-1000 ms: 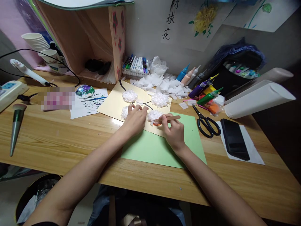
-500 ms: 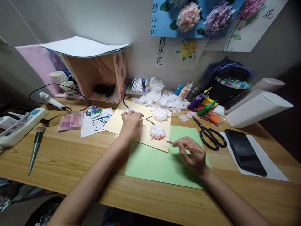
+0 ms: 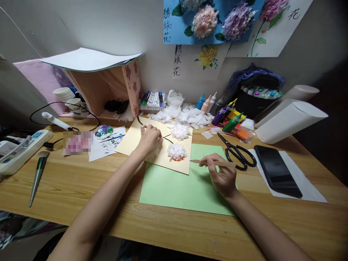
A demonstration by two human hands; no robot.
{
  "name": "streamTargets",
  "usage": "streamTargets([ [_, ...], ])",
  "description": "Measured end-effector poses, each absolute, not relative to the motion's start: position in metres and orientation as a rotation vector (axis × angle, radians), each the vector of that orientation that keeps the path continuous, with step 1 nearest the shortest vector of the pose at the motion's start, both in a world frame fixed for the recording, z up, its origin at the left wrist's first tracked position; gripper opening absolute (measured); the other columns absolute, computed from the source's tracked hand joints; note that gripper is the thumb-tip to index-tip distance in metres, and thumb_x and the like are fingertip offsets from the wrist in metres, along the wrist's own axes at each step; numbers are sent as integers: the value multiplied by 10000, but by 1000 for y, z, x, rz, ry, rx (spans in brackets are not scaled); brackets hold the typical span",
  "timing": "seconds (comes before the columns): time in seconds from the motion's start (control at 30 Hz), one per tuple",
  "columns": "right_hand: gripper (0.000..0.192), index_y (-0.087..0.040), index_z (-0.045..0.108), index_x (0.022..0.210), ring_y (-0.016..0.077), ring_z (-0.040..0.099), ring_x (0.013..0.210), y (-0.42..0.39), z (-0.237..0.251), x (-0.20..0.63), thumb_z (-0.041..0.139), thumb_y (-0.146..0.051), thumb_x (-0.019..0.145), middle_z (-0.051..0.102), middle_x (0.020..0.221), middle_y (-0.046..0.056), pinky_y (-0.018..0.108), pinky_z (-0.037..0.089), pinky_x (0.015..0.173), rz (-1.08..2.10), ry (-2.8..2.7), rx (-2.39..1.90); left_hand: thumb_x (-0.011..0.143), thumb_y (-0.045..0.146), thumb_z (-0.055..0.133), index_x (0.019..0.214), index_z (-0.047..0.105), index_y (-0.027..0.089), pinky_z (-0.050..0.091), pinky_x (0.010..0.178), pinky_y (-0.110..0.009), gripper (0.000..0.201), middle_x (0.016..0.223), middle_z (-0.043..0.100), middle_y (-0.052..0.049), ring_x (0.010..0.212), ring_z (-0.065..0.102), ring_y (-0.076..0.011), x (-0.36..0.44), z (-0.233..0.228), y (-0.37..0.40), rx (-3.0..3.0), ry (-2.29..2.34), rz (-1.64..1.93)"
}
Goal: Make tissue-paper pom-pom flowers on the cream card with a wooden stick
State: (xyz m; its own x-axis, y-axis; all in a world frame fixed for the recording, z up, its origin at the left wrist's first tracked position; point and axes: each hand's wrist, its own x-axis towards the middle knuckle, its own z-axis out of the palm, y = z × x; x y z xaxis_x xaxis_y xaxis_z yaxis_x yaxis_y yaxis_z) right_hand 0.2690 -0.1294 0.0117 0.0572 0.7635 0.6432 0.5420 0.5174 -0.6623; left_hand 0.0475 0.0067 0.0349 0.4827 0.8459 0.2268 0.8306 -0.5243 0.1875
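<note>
Your left hand [image 3: 149,139] rests fingers curled on the cream card [image 3: 130,139], covering a tissue flower; whether it pinches anything, I cannot tell. Your right hand [image 3: 221,175] grips a wooden stick [image 3: 214,162] over the green sheet [image 3: 174,188], tip near 2 white flowers [image 3: 176,150].

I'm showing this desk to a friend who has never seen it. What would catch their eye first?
Probably the white tissue flowers on the cream card at the middle of the desk, where the left hand presses down. Just right of them, the right hand holds a thin wooden stick over the green paper. On the wall above hang big paper flower pictures.
</note>
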Motion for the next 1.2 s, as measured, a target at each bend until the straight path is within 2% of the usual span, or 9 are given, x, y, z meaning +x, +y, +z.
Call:
streamTargets([
  [0.17,248,-181,619,684,146,612,601,-130,10,266,469,-171,881,647,647,26,301,504,576,292,-1588,-1146,833,301,537,799,615,203,313,926,-415,129,901,678,-18,947,550,-215,39,60,-28,2266,1294,623],
  [0.3,224,-186,620,742,150,609,630,-132,5,265,455,-162,892,642,666,22,306,500,590,318,-1543,-1115,843,346,536,805,629,194,416,800,-292,182,899,679,-16,867,595,-172,39,61,-51,2056,883,439],
  [0.47,196,-191,621,839,154,604,679,-137,5,260,455,-92,877,659,720,31,306,496,599,278,-1612,-972,842,255,546,812,613,200,334,867,-378,92,882,680,-8,936,550,-204,48,36,-58,2400,1071,451],
  [0.63,177,-179,624,933,152,615,719,-134,9,250,495,-77,869,689,788,48,298,512,641,226,-1869,-967,855,206,537,838,591,177,322,817,-383,64,906,679,-33,950,529,-217,52,23,-55,2723,1142,566],
  [1.0,185,-182,612,1020,161,653,799,-127,4,242,529,-103,875,715,875,64,306,543,719,167,-2049,-971,885,227,504,837,598,180,325,826,-385,115,889,685,-43,954,537,-227,56,20,-56,2785,1218,623],
  [1.2,200,-192,607,1036,165,650,812,-126,0,241,513,-104,883,714,881,60,311,538,724,142,-2064,-1008,920,163,394,1000,589,154,303,871,-408,210,982,683,-84,1055,514,-252,53,15,-55,2758,1383,643],
])
